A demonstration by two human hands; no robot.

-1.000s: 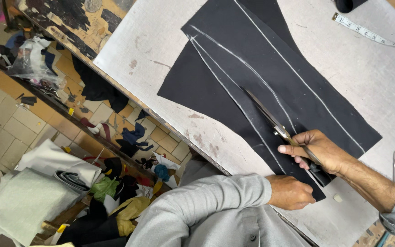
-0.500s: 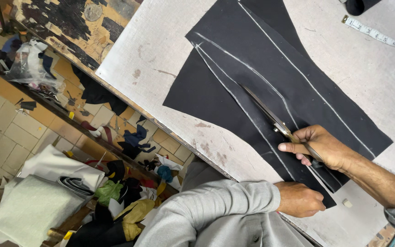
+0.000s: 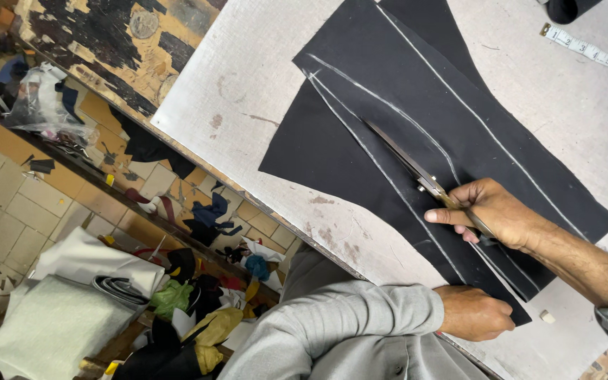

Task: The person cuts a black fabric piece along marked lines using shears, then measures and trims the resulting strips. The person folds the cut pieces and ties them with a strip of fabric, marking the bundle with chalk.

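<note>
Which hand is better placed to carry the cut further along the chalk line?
Right. The right hand grips the scissors, blades on the black fabric; the left hand presses the fabric's near edge flat.

**Even light, sharp in the middle**

My table (image 3: 248, 91) is lit brightly and evenly from above; I cannot tell the source. No glare on its pale surface. The black cloth (image 3: 360, 105) swallows light, so only the chalk lines stand out on it. My right hand (image 3: 490, 211) throws a faint, soft shadow on the cloth. My left hand (image 3: 474, 313) is crisp. The floor (image 3: 8, 190) below is dimmer. The sleeve at the frame's right edge looks soft, and straight edges lean with the wide lens.
</note>
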